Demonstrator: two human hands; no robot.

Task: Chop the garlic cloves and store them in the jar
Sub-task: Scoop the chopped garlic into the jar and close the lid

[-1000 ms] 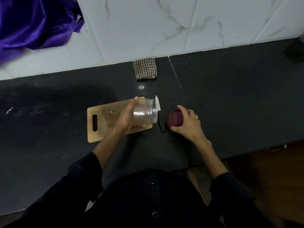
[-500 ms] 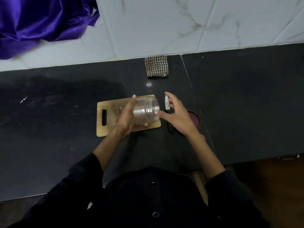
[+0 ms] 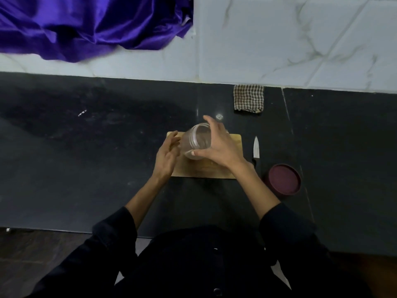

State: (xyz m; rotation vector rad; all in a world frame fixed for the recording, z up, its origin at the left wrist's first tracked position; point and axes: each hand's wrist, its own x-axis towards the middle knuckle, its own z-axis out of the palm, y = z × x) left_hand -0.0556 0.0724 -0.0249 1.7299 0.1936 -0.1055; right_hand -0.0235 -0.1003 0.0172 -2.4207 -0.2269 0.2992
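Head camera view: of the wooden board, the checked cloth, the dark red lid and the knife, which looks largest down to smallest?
1. wooden board
2. dark red lid and checked cloth, too alike to rank
3. knife, partly hidden

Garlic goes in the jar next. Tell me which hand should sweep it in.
Left, probably. The left hand is open and free beside the jar's mouth, while the right hand grips the jar over the cutting board.

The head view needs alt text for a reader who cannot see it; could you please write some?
A right hand holds a clear jar over a wooden board on a dark counter, the left hand open beside it. A knife and a maroon lid lie to the right, a checked cloth behind.
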